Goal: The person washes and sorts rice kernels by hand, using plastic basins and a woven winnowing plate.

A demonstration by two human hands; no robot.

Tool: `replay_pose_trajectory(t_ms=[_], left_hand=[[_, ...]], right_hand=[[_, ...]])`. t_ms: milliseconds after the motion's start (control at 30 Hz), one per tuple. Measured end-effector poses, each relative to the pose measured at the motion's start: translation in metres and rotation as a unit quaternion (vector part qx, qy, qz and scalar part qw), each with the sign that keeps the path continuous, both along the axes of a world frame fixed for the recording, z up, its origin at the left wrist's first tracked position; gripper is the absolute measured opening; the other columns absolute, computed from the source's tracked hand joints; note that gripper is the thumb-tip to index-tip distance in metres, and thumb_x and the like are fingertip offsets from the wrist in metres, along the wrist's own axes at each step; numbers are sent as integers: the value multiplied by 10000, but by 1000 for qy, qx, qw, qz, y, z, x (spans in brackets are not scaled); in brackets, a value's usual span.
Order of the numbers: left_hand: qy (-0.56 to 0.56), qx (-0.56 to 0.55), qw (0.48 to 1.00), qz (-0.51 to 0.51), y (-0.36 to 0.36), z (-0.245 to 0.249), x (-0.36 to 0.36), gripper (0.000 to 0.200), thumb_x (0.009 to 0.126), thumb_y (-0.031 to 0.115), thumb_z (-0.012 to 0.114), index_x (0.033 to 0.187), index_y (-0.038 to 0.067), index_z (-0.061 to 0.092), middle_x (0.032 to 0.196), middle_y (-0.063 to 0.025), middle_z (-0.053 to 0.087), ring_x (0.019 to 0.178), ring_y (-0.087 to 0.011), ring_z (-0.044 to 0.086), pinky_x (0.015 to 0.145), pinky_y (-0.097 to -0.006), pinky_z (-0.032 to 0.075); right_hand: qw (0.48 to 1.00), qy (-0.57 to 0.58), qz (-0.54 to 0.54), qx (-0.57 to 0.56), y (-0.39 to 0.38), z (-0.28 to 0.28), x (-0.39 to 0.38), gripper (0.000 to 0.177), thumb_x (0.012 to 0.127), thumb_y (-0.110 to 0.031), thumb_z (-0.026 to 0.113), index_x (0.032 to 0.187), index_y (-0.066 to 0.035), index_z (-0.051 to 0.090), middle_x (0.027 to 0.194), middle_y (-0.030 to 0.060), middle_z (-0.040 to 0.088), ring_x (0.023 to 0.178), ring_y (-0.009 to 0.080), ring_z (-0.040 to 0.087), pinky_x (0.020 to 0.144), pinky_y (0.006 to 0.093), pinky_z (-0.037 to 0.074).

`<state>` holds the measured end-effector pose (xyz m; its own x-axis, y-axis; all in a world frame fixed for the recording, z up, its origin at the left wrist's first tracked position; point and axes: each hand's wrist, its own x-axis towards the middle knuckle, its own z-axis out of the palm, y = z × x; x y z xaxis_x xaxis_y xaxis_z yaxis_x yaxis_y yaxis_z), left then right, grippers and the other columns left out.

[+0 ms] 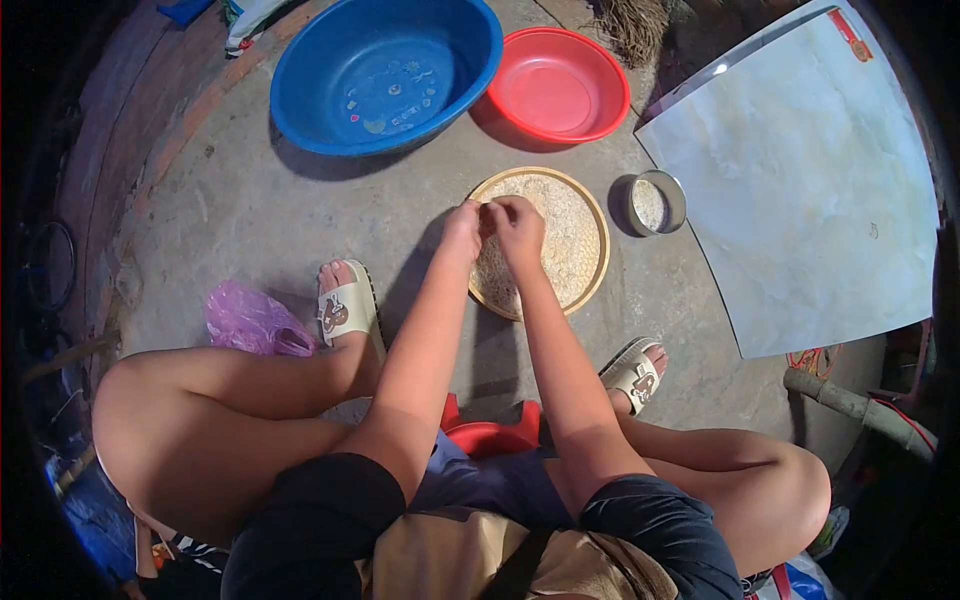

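Observation:
A round woven bamboo tray [601,262] lies on the floor in front of me, with pale rice grains [556,225] spread over it. Over its upper left part, my left hand [462,230] and my right hand [519,230] are close together. The fingers of both are curled and pinched inward near the rim. Whatever lies between the fingertips is too small or too hidden to make out. A small metal tin [672,212] holding more of the pale grain stands right of the tray, apart from both hands.
Beyond the tray stand a large blue basin [300,110] and a red basin [560,90]. A big white sheet [810,200] lies at the right. Near my left foot is a purple plastic bag [255,320]. I sit on a red stool [490,437].

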<state>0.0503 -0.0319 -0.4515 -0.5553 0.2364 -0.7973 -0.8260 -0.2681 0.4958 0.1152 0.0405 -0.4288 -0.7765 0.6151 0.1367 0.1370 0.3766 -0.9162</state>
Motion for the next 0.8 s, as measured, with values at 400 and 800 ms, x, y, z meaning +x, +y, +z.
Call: replay_pose_trajectory(t_ms=[400,800], left_hand=[[-16,99,995,-20,-15,1,-24,227,847,160,416,857,-37,529,735,-109,556,616,-197,522,595,-289,461],[1,73,997,9,0,2,-10,255,909,234,366,919,70,561,791,-50,605,690,-187,595,624,-324,517]], right_hand=[[977,-65,70,190,16,-21,19,188,715,-71,605,888,4,593,855,188,559,849,357,513,771,402,419],[985,-73,155,-10,10,37,-17,196,736,-97,625,906,-5,659,817,146,634,686,227,613,640,289,481]])
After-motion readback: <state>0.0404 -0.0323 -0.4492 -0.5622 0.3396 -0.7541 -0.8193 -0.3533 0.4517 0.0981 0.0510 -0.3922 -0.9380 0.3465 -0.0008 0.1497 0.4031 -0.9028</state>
